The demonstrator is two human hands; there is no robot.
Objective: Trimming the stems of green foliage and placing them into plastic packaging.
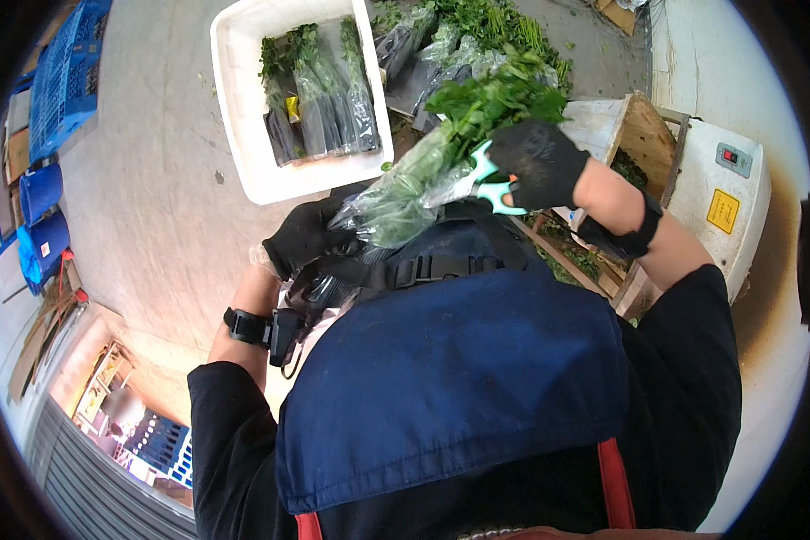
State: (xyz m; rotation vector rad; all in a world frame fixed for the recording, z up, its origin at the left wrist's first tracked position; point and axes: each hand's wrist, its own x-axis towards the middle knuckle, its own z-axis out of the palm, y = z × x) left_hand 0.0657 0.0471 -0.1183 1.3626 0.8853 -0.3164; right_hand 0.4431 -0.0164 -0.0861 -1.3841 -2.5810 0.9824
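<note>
A clear plastic sleeve with a bunch of leafy greens in it lies slantwise before my apron. My left hand, in a black glove, grips the sleeve's lower end. Mint-green-handled scissors are in my right hand, also gloved in black. That hand is right beside the leafy top; whether its fingers touch the leaves is hidden. The scissor blades are hard to make out against the plastic. Just beyond my left hand stands a white plastic crate with several sleeved bunches laid side by side.
Right of the crate, more greens and sleeved bunches lie on the floor. A white machine with a red switch stands at the right, beside a wooden frame. Blue pallets and blue bins line the left.
</note>
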